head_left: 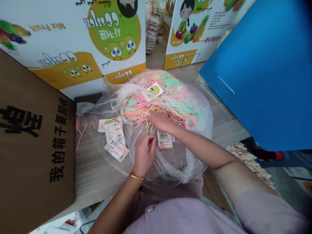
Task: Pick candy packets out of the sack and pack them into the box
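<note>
Where visible, two hands (144,154) (159,122), one bag (204,109)

Desk (95,177): wood-grain top, greyish. Left side: brown cardboard box (34,146), black Chinese characters on its face. Rear: white printed carton (73,35) with a yellow-orange lower band and green circle; second printed carton (203,26) to its right, a gap between them. Right: large plain blue panel (263,74), tilted in view; thin wire loop (220,89) at its lower left. Light: soft, without hard-edged shadows on the desk. Floor at lower right: partly hidden, details blurred.
</note>
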